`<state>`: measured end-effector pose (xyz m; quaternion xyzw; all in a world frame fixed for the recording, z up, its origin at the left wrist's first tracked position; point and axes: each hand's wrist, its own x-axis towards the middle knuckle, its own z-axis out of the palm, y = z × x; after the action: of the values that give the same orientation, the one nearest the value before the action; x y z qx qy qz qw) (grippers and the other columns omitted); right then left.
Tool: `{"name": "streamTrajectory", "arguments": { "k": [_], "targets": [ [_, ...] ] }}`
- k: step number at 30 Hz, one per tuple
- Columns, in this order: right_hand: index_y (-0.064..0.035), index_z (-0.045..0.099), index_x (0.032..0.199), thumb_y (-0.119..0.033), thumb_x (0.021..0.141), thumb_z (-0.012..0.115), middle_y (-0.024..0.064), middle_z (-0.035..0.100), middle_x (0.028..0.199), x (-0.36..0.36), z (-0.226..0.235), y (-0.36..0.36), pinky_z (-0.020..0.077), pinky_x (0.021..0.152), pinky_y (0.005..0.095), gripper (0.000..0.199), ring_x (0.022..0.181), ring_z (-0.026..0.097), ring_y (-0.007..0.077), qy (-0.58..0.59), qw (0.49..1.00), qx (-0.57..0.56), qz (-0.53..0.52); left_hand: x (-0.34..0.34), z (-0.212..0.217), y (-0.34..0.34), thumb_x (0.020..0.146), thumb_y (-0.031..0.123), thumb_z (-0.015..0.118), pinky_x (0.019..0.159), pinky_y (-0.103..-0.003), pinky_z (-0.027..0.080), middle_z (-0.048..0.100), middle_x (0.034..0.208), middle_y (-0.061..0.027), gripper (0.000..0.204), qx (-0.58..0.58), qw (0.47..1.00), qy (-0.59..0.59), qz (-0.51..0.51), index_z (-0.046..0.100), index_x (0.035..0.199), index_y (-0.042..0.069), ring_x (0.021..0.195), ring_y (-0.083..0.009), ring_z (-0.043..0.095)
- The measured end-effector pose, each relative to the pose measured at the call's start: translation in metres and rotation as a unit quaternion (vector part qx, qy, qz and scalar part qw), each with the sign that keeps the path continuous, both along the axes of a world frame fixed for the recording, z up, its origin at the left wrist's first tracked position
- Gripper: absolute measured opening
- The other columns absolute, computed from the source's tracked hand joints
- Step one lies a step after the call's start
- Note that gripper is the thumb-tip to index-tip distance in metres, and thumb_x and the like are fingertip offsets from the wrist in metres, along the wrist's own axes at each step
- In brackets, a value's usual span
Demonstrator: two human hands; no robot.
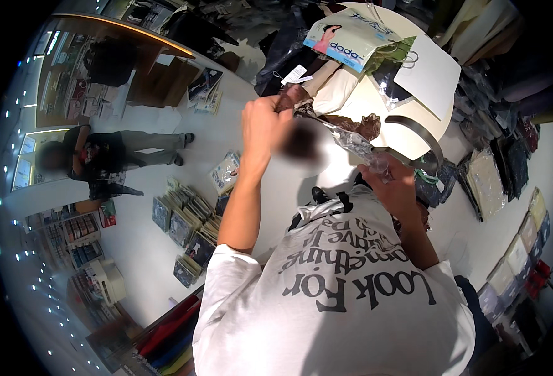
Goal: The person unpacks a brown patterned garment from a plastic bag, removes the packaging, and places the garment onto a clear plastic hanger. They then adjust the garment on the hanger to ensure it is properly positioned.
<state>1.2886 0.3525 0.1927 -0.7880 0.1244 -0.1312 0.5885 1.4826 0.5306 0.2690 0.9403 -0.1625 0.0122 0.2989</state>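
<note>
My left hand [263, 125] is closed on a brown garment [292, 98] at the near edge of a round white table [408, 136]. Beside it hangs a white tag [296, 74]. A crumpled strip of clear plastic [351, 141] stretches from near my left hand down to my right hand [392, 188], whose fingers are closed on its end. Brown patterned, sheer-looking cloth [367, 127] lies just beyond the plastic. Below my left hand a dark brown patch is blurred, and I cannot make out what it is.
On the table are a printed shopping bag [345, 41], a white flat bag [430, 75] and folded pale cloth [339, 88]. Stacks of packaged garments [189, 219] lie on the floor to the left, more wrapped clothes [486, 182] to the right. Another person [107, 150] stands at left.
</note>
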Motion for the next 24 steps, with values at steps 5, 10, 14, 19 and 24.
{"name": "streamTrajectory", "arguments": {
  "k": [5, 10, 14, 19, 24],
  "targets": [
    [0.0024, 0.061, 0.109, -0.014, 0.081, 0.074, 0.0131, 0.068, 0.072, 0.009, 0.015, 0.0, 0.0503, 0.051, 0.0336, 0.035, 0.052, 0.063, 0.0235, -0.03, 0.997, -0.06, 0.044, -0.008, -0.009, 0.011, 0.085, 0.015, 0.058, 0.059, -0.046, 0.044, 0.059, 0.072, -0.0206, 0.016, -0.02, 0.99, -0.094, -0.1, 0.059, 0.081, 0.0, 0.067, -0.043, 0.056],
    [0.0028, 0.06, 0.107, -0.01, 0.084, 0.07, 0.0104, 0.068, 0.075, 0.021, 0.005, 0.002, 0.05, 0.057, 0.0307, 0.028, 0.06, 0.064, 0.019, 0.076, 0.993, -0.026, 0.082, -0.044, -0.002, -0.009, 0.086, -0.001, 0.056, 0.062, -0.043, 0.048, 0.059, 0.081, -0.0185, 0.003, -0.137, 0.978, -0.049, -0.151, 0.058, 0.087, 0.0, 0.073, -0.0392, 0.06],
    [0.0013, 0.061, 0.107, -0.005, 0.084, 0.066, 0.0041, 0.067, 0.087, 0.029, -0.036, 0.014, 0.0497, 0.07, 0.0264, 0.024, 0.079, 0.06, 0.0083, 0.037, 0.989, 0.127, 0.063, -0.082, -0.028, -0.019, 0.065, -0.003, 0.067, 0.06, -0.042, 0.054, 0.055, 0.104, -0.0093, 0.041, -0.068, 0.978, -0.08, -0.179, 0.056, 0.103, 0.006, 0.077, -0.0365, 0.063],
    [0.0024, 0.06, 0.112, 0.003, 0.081, 0.055, 0.0065, 0.062, 0.109, 0.031, -0.047, 0.029, 0.0484, 0.082, 0.0264, 0.031, 0.097, 0.058, 0.011, -0.082, 0.981, 0.177, 0.011, -0.098, -0.014, -0.009, 0.065, 0.005, 0.073, 0.074, -0.041, 0.054, 0.055, 0.121, -0.011, 0.051, -0.107, 0.965, 0.002, -0.239, 0.058, 0.114, 0.007, 0.091, -0.0343, 0.064],
    [-0.0007, 0.051, 0.123, -0.003, 0.086, 0.059, 0.0091, 0.06, 0.107, 0.017, -0.066, 0.007, 0.0469, 0.069, 0.0248, 0.038, 0.081, 0.057, 0.0118, -0.04, 0.972, 0.232, 0.022, -0.059, 0.036, 0.035, 0.073, 0.024, 0.078, 0.098, -0.046, 0.043, 0.057, 0.127, -0.0102, 0.047, -0.113, 0.926, -0.137, -0.332, 0.064, 0.115, 0.008, 0.113, -0.0295, 0.055]
  ]
}}
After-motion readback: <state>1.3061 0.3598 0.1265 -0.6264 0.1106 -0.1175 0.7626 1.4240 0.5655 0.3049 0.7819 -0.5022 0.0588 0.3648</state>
